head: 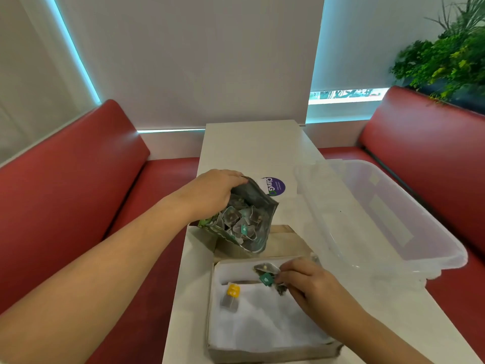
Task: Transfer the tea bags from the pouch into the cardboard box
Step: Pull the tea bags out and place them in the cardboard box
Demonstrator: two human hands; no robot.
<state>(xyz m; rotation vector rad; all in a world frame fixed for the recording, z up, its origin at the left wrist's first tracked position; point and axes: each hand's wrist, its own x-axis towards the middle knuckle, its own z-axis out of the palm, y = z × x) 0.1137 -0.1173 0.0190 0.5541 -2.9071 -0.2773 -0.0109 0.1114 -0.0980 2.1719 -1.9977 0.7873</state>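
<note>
Just over the far right corner of the white-lined cardboard box point(262, 355), a teal-tagged grey tea bag point(265, 275) is pinched by the right hand point(308, 283), while the grey foil pouch point(249, 219) beyond is gripped by the left hand point(212, 195).

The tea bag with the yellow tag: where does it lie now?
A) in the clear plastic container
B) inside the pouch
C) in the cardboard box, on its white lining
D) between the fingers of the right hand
C: the tea bag with the yellow tag lies on the white lining inside the cardboard box, apart from the right hand, which pinches a green-tagged tea bag.
</note>
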